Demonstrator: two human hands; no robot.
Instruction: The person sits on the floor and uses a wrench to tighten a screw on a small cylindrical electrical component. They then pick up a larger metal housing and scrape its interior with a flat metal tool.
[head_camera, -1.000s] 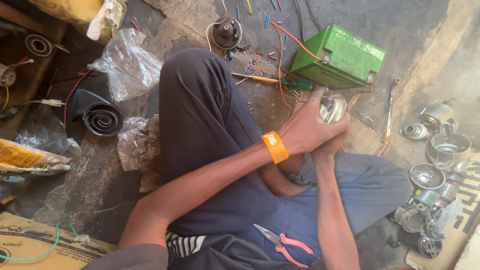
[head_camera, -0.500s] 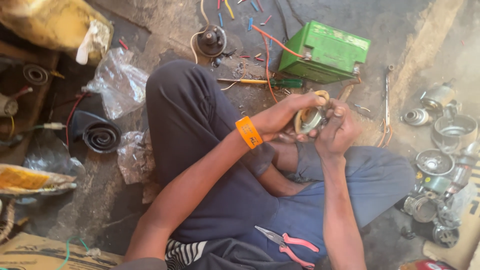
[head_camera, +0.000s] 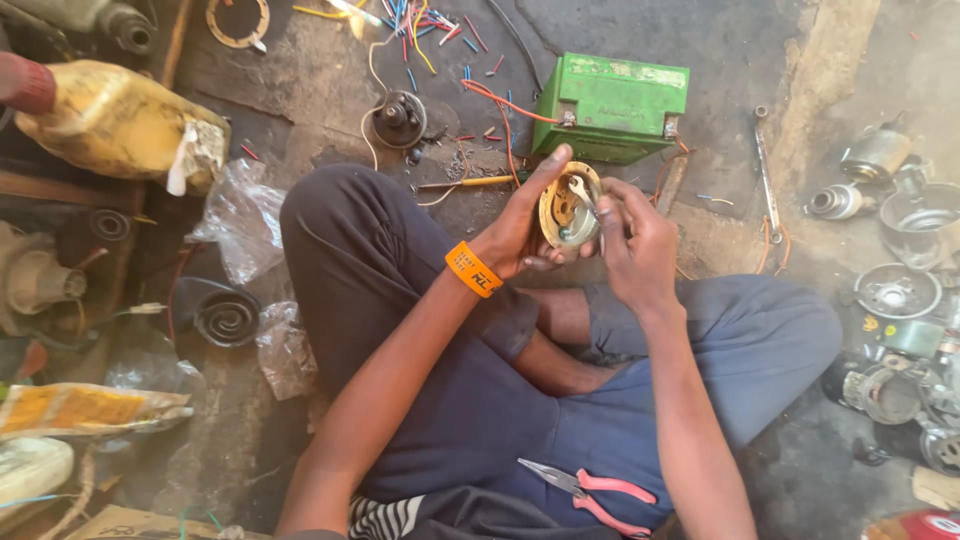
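Brass-coloured round part (head_camera: 566, 212), cupped in left hand (head_camera: 522, 228)

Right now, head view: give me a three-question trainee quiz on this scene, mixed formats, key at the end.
1. True or false: the left hand holds the round brass-coloured part up in front of the green box.
2. Where do the pink-handled pliers lie? A) on the person's lap B) on top of the green box C) in the right hand
3. Fill in: the right hand holds a small metal ____ against the round part.

Key: 1 true; 2 A; 3 wrench
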